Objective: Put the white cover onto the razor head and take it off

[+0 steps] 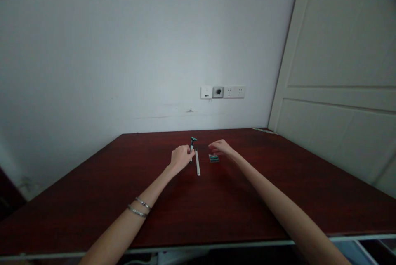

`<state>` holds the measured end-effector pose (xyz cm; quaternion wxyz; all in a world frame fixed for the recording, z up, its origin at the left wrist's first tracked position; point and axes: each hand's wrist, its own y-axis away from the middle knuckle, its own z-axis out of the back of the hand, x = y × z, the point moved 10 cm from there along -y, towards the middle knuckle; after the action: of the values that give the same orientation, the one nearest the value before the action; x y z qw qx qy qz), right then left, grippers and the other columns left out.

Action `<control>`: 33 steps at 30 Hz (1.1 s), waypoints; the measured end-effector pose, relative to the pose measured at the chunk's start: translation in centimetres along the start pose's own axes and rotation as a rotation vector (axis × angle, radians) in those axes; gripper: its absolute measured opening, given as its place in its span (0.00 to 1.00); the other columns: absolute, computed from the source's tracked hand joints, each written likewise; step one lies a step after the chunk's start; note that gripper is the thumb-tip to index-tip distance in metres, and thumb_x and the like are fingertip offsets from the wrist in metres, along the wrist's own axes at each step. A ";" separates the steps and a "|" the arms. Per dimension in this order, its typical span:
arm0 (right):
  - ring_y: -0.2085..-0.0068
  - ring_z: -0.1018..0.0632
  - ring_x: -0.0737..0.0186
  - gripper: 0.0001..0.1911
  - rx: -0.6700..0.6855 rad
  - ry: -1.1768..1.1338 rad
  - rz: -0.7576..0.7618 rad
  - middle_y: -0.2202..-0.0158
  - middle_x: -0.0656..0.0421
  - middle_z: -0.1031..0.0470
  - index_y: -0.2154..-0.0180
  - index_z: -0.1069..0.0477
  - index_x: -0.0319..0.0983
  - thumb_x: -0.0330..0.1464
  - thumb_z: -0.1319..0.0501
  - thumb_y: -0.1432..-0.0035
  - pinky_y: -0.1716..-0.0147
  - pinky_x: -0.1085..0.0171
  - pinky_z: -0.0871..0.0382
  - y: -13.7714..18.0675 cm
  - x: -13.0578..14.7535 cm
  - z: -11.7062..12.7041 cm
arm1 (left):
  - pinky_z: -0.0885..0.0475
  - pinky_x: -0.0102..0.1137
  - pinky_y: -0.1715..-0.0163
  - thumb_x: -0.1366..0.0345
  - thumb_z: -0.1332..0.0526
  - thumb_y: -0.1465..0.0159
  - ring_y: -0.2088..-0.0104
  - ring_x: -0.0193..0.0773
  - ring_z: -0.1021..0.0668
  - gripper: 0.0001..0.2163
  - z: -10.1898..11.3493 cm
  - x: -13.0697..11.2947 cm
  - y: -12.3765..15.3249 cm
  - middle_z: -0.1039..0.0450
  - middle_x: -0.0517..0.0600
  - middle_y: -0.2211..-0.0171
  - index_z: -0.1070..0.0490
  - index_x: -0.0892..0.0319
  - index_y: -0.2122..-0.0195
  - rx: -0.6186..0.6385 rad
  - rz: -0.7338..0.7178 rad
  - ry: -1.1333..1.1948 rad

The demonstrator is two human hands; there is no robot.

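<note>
The left hand point(182, 157) has its grip clamped on the razor point(192, 147), head already on. The stick point(198, 164) and pack point(214, 158) still await handling on the tabletop point(161, 215); the right hand's point(221, 147) grip, beside the pack, I cannot tell.

Razor point(192, 147): mid-handle hidden by the left hand point(181, 157)
Packet point(213, 158): contents too small to make out
Right hand point(221, 147): fingertips blurred; contact with the packet toward six o'clock cannot be told
Forearms point(119, 230): cut off at seven and five o'clock
Panelled door point(343, 46): cut off at two o'clock
Things point(182, 255) beneath the worktop point(216, 209): shadowed, cut off at six o'clock
</note>
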<state>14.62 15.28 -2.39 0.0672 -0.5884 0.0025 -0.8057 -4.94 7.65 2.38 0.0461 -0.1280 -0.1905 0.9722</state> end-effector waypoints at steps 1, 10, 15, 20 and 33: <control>0.68 0.22 0.57 0.10 0.080 -0.049 -0.039 0.69 0.48 0.23 0.70 0.25 0.33 0.32 0.42 0.49 0.65 0.59 0.28 0.3 0.3 -1.9 | 0.36 0.30 0.69 0.55 0.48 0.39 0.66 0.43 0.23 0.15 0.3 -0.3 0.1 0.24 0.52 0.70 0.29 0.58 0.73 -0.017 -0.010 0.010; 0.75 0.26 0.68 0.10 0.452 -0.686 -0.159 0.74 0.58 0.27 0.67 0.30 0.36 0.35 0.46 0.42 0.70 0.65 0.29 4.0 3.2 -9.7 | 0.38 0.28 0.70 0.57 0.48 0.38 0.67 0.39 0.24 0.13 1.4 -2.4 0.9 0.25 0.50 0.69 0.29 0.57 0.72 -0.106 -0.121 0.112; 0.74 0.27 0.68 0.08 0.423 -0.683 -0.081 0.72 0.58 0.27 0.66 0.28 0.36 0.32 0.43 0.45 0.71 0.66 0.31 4.4 3.9 -9.4 | 0.38 0.28 0.69 0.57 0.48 0.38 0.67 0.39 0.24 0.14 1.0 -2.8 1.1 0.25 0.51 0.69 0.28 0.58 0.72 -0.090 -0.130 0.123; 0.70 0.26 0.66 0.10 0.350 -0.621 0.043 0.70 0.57 0.26 0.68 0.26 0.36 0.36 0.39 0.50 0.68 0.65 0.33 4.0 4.5 -8.5 | 0.39 0.28 0.70 0.56 0.49 0.38 0.68 0.39 0.24 0.15 0.7 -2.8 1.1 0.24 0.52 0.69 0.26 0.58 0.72 -0.092 -0.141 0.142; 0.70 0.25 0.64 0.19 -0.002 -0.359 0.213 0.73 0.57 0.23 0.72 0.30 0.36 0.46 0.36 0.57 0.73 0.68 0.36 4.1 5.3 -4.9 | 0.39 0.26 0.77 0.51 0.50 0.40 0.82 0.33 0.30 0.22 0.9 1.4 -0.4 0.33 0.48 0.86 0.32 0.61 0.83 -0.235 -0.005 0.680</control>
<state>8.81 10.27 0.77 0.1509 -0.7192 0.0534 -0.6761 -6.51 7.87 2.98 0.0941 -0.4482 -0.2752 0.8453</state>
